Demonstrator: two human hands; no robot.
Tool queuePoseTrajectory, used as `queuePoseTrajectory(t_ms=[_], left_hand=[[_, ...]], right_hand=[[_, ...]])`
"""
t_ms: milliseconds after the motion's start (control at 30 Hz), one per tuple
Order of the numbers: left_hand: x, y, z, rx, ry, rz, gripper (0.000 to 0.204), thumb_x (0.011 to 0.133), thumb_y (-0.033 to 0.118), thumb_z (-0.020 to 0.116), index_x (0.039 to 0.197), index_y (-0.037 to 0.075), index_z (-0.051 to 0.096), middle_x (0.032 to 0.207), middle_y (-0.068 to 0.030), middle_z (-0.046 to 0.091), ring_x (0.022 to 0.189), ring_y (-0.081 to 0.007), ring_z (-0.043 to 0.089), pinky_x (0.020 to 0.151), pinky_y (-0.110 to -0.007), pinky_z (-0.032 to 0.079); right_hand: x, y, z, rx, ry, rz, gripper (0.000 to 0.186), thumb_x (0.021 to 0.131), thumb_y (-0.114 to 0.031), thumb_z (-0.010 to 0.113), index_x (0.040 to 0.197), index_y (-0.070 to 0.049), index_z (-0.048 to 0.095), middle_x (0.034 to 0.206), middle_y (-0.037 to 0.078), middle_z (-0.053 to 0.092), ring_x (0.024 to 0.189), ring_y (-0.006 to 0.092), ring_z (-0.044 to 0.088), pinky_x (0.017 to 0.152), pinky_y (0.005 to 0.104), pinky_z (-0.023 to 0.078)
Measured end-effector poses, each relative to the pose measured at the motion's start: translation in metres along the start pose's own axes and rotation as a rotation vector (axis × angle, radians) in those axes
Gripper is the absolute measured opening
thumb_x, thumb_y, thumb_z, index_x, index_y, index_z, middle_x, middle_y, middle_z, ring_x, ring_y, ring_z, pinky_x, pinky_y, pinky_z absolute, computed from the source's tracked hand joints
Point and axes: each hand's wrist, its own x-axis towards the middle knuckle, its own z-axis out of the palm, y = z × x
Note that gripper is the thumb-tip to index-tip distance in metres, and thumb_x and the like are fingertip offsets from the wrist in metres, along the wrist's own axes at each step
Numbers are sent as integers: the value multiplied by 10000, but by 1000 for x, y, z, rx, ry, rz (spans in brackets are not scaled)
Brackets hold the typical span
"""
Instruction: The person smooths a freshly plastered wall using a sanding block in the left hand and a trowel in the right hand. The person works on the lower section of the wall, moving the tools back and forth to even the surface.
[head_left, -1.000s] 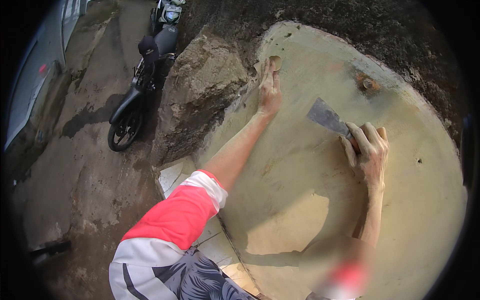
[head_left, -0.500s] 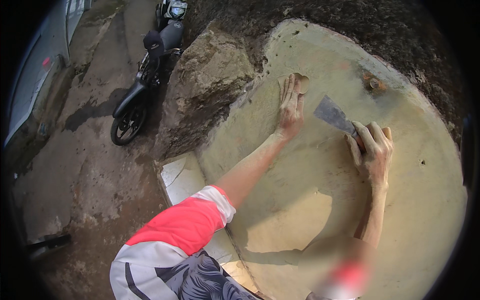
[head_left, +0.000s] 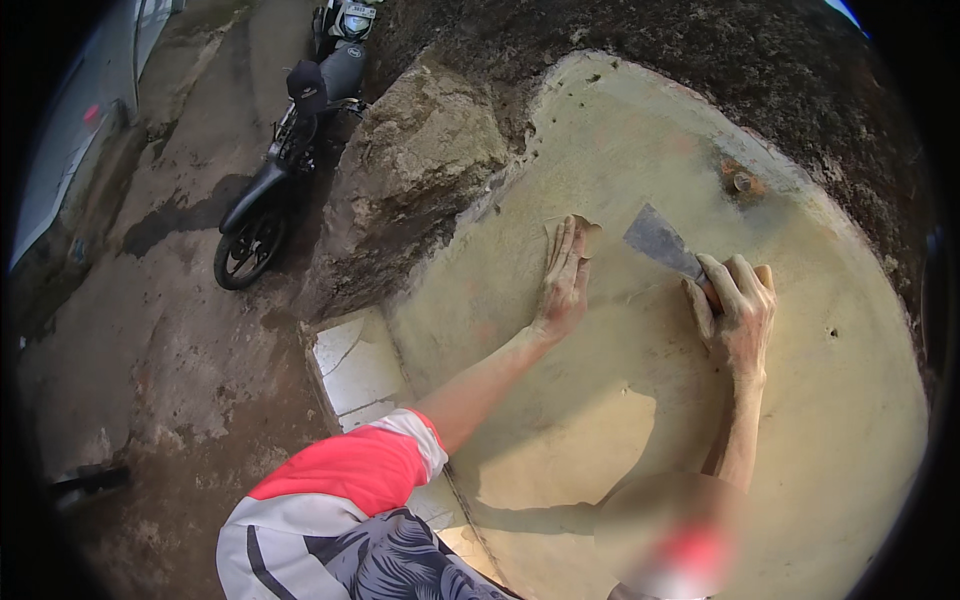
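My left hand point(head_left: 563, 285) lies flat on a pale yellow plastered surface point(head_left: 520, 370), its fingers stretched forward. Under the fingers it presses a thin tan sheet that looks like sandpaper point(head_left: 593, 236), whose right edge curls up. To the right, my right hand point(head_left: 740, 315) is closed around the handle of a putty knife point(head_left: 661, 241). The broad grey blade points up and left, toward the sheet. Whether the blade touches the plaster I cannot tell.
A short pipe end point(head_left: 741, 182) sticks out of the plaster amid a rusty stain. Rough rock point(head_left: 420, 160) borders the plaster on the left, with dark ground beyond its top edge. White tiles point(head_left: 357, 362) run along the lower left. A motorcycle point(head_left: 285, 180) stands on the paved path.
My left hand has slid the tan sheet down the surface toward me. The right hand keeps the putty knife in nearly the same place; the view has shifted slightly.
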Motion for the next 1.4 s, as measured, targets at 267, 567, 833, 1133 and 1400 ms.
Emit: queuePoseTrajectory(t_ms=[267, 567, 833, 1133, 1400], left_hand=[[55, -12, -4, -125, 137, -159, 565, 1131, 180, 398, 1669, 59, 274, 1744, -171, 231, 1624, -360, 162, 1322, -478, 132], [58, -5, -14, -81, 131, -143, 586, 1108, 92, 434, 1674, 91, 278, 1733, -177, 256, 1611, -354, 213, 1313, -500, 185], [27, -2, -25, -111, 43, -157, 556, 1119, 151, 447, 1646, 29, 319, 1719, -184, 293, 1590, -384, 259, 1294, -444, 251], [20, -22, -27, -253, 37, -230, 580, 1068, 67, 508, 1632, 56, 369, 1728, -197, 256, 1594, -396, 239, 1309, -483, 213], [-22, -13, -18, -55, -141, 159, 534, 1130, 211, 411, 1625, 18, 360, 1716, -187, 298, 1607, -357, 223, 1315, -466, 191]], right_hand=[[6, -3, -5, -7, -19, 8, 275, 806, -163, 839, 1064, -115, 755, 804, 31, 594, 698, 237, 549, 710, 361, 428], [3, -1, 0, -7, -4, 10, 295, 799, -171, 846, 1074, -114, 757, 804, 33, 594, 696, 239, 546, 710, 362, 431], [0, -1, -3, -17, -15, 6, 303, 789, -161, 849, 1074, -111, 758, 803, 38, 597, 703, 237, 563, 720, 363, 439], [3, -6, -5, 0, -23, 37, 295, 796, -157, 849, 1074, -105, 764, 811, 34, 611, 703, 242, 538, 723, 361, 443], [1, -1, -4, -12, -33, 13, 304, 795, -149, 850, 1084, -109, 766, 818, 37, 606, 724, 242, 539, 738, 360, 436]])
